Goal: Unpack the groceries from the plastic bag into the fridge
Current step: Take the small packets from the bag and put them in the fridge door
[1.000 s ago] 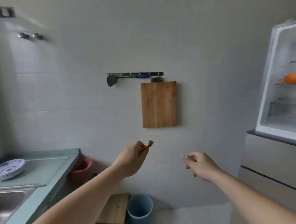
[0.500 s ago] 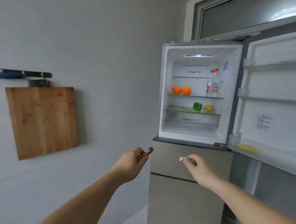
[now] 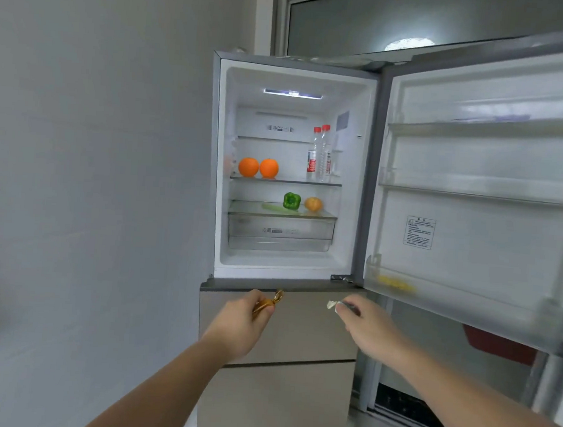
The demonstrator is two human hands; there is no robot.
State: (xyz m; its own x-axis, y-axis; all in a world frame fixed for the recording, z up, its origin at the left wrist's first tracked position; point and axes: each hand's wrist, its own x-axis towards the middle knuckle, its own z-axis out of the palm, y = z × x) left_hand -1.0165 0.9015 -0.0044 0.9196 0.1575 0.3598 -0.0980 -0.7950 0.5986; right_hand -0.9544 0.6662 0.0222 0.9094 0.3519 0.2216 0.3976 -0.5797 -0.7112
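Note:
The fridge (image 3: 282, 283) stands ahead with its upper door (image 3: 472, 233) swung open to the right. My left hand (image 3: 239, 323) grips a small gold-wrapped item (image 3: 268, 304) in front of the drawer below the open compartment. My right hand (image 3: 369, 326) pinches a small silver-white wrapped item (image 3: 333, 305) at the same height. On the upper shelf sit two oranges (image 3: 258, 167) and two water bottles (image 3: 320, 156). A green pepper (image 3: 291, 200), a pale green stalk and an orange-yellow fruit (image 3: 313, 204) lie on the lower shelf. The plastic bag is out of sight.
A clear crisper drawer (image 3: 280, 230) sits under the lower shelf. Something yellow (image 3: 395, 283) lies in the bottom door bin. A red object (image 3: 497, 345) shows behind the door. Bare grey wall fills the left. A window is above the fridge.
The view has swung right from the wall with the cutting board to face the open fridge, now larger and centred. Both hands keep their small wrapped items, held out in front.

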